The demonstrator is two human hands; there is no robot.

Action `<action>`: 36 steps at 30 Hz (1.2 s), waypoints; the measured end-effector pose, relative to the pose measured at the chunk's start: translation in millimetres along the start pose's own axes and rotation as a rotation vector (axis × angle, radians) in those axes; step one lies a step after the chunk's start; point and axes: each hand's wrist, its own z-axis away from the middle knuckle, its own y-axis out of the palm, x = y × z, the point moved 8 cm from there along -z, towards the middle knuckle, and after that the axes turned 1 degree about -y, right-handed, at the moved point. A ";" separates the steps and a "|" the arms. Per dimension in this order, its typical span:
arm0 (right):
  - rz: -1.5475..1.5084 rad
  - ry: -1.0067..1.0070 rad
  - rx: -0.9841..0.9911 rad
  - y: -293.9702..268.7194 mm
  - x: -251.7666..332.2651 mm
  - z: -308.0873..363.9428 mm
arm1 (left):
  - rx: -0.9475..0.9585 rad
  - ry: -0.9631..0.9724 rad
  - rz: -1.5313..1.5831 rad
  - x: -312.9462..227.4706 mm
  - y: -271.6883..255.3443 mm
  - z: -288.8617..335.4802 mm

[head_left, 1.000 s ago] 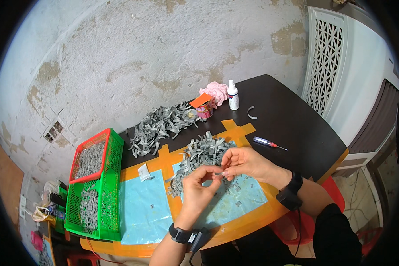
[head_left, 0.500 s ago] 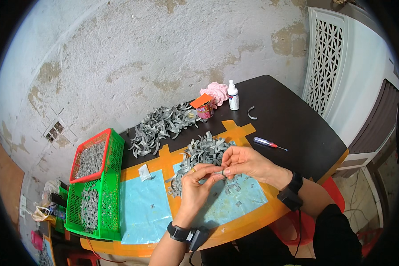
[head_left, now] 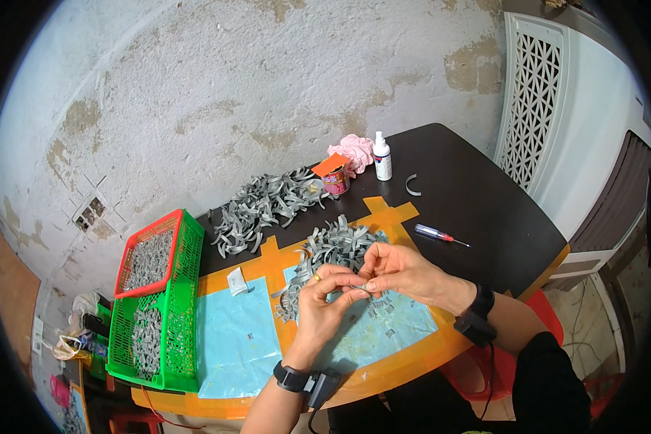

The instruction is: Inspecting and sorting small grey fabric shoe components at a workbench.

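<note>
Pinching grey strip, both hands

White squeeze bottle at far edge of dark surface. Pink cloth just left of bottle. Red-handled screwdriver nearer, right of bottle. Green basket and red basket far left of bottle.
</note>
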 end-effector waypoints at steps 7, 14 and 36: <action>-0.114 -0.028 0.091 8.5 1.0 0.2 | -0.011 0.031 0.059 -3.0 -1.5 1.4; -0.161 -0.030 0.068 9.5 2.4 1.0 | -0.035 0.114 -0.016 -8.9 -2.2 2.1; -0.109 0.000 0.108 10.3 2.9 1.6 | -0.003 0.130 -0.088 -23.4 -0.9 3.9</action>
